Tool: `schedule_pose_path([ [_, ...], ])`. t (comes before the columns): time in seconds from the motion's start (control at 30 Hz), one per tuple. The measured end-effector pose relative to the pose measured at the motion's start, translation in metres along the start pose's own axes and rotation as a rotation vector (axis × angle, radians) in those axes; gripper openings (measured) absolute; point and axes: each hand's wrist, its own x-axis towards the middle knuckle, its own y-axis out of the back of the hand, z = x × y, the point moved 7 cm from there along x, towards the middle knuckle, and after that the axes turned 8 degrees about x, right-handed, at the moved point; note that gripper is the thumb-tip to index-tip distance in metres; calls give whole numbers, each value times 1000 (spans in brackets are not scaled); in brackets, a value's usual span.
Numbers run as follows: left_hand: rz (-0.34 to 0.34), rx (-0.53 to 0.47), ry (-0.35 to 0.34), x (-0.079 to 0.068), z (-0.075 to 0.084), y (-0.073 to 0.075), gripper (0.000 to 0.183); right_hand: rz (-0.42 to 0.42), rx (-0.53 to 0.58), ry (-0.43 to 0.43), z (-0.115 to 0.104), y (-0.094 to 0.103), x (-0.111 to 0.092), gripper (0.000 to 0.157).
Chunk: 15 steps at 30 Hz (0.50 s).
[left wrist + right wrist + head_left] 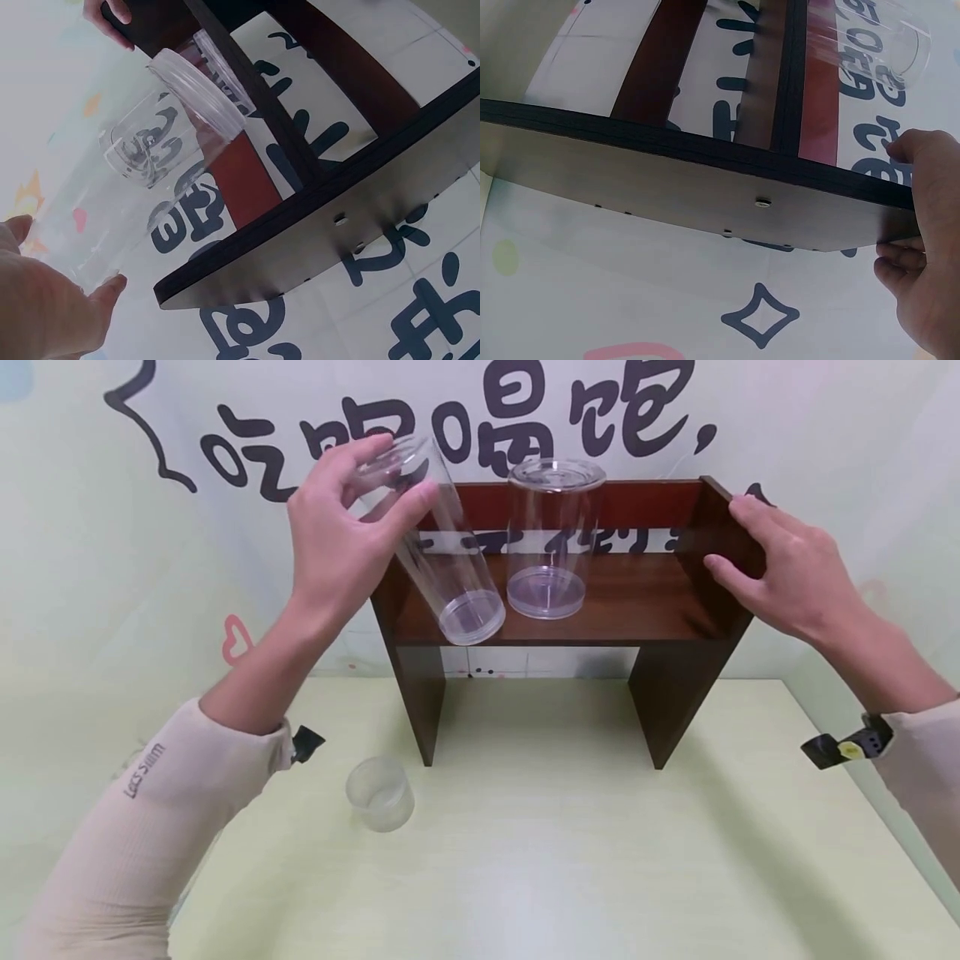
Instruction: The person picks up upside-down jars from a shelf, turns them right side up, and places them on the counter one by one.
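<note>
Head view, left hand [333, 527] pinching jar [452, 564] by upper end, right hand [797, 575] gripping shelf [645, 597]

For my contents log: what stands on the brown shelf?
One clear jar stands upright on the shelf. In the head view, the left hand, holding a tilted jar, hides part of the shelf's left end.

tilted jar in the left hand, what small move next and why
Probably tip the tilted jar upright with the left hand, beside the standing jar: it leans, its lower end near the front edge of the shelf, while the right hand grips the shelf's side.
</note>
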Motion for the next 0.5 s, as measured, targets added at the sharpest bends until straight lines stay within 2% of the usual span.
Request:
schedule_pose_path([
  [0.23,-14,-65,-14,-19,-2,5,57,0,6,0,-1,2,1,65],
  [0.5,28,-143,-43,-40,-4,9,53,3,31,-15,-1,1,-1,66],
])
